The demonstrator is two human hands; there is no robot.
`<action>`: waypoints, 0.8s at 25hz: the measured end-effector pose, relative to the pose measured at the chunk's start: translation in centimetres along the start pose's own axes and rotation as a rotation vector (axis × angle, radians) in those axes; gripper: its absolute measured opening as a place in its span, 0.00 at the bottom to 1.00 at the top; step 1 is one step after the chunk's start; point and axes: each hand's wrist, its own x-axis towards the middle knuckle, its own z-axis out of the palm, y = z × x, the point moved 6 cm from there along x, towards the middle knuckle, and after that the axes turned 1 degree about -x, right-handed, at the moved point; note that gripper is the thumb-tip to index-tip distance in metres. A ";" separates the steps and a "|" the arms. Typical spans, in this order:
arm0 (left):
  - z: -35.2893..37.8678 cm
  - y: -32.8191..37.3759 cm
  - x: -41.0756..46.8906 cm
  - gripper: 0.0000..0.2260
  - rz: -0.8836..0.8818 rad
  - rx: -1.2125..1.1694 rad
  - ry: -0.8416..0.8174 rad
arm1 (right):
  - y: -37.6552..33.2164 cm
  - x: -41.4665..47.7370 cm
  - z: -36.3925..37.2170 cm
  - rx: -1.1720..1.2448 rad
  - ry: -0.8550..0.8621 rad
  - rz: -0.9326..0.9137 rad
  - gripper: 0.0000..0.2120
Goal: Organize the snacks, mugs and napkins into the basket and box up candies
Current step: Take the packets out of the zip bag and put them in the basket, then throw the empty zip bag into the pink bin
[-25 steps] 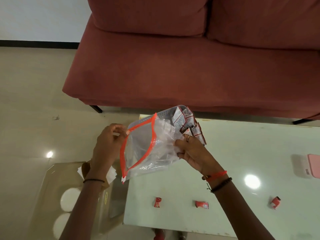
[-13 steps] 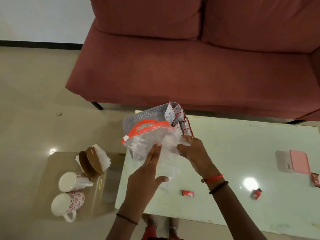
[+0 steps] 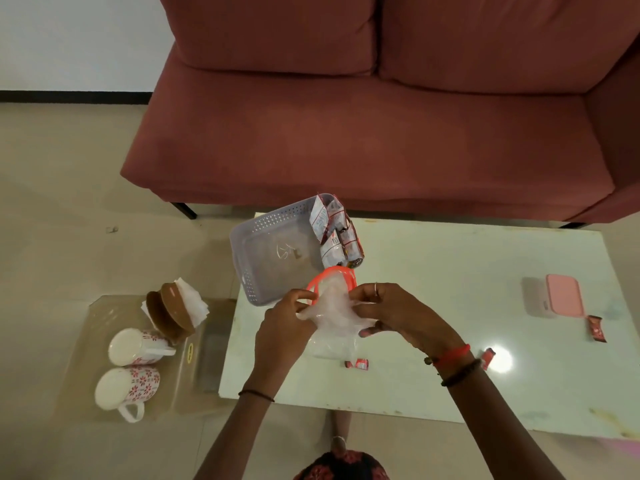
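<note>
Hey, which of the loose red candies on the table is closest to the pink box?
The candy just off the pink box's near right corner. The other two lie farther left, nearer the plastic bag.

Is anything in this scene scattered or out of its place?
Yes. Three red candies lie loose on the white table: one near the clear bag, one further right, one beside the pink box. All are outside it.

No text can be read. The snack packets in the basket carry red print too blurred to make out, as is the yellow sticker on the glass surface.
</note>
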 end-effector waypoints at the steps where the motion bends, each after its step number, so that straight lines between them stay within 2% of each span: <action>1: 0.4 0.0 -0.4 0.14 -0.017 -0.087 0.003 | 0.3 -0.7 -0.6 -0.206 0.101 -0.064 0.08; 2: 0.8 0.0 -0.7 0.14 -0.024 -0.186 -0.014 | 0.7 -1.3 -0.9 -0.299 0.168 -0.116 0.11; 3: 1.3 0.2 -1.2 0.15 -0.032 -0.273 -0.048 | 1.2 -2.3 -0.8 -0.254 0.179 -0.174 0.16; 5: 2.3 0.6 -2.6 0.14 -0.058 -0.379 -0.108 | 2.5 -4.3 -0.2 -0.010 0.098 -0.317 0.27; 7: 3.7 0.7 -4.3 0.13 -0.113 -0.420 -0.146 | 4.0 -6.4 -0.1 0.047 0.075 -0.403 0.34; 9: 5.3 1.1 -6.3 0.13 -0.123 -0.446 -0.177 | 6.2 -8.5 0.2 0.130 -0.020 -0.345 0.30; 11: 7.4 2.4 -8.4 0.13 -0.067 -0.448 -0.233 | 8.9 -10.7 -0.1 0.317 -0.152 -0.263 0.23; 14: 11.2 5.2 -11.3 0.10 0.036 -0.427 -0.344 | 12.6 -14.6 -2.7 0.471 -0.211 -0.222 0.16; 17: 16.1 7.0 -13.5 0.13 0.091 -0.417 -0.430 | 16.4 -17.8 -5.2 0.496 -0.144 -0.204 0.14; 20: 20.9 8.2 -14.7 0.26 0.169 -0.411 -0.482 | 20.1 -20.0 -8.5 0.466 0.066 -0.195 0.11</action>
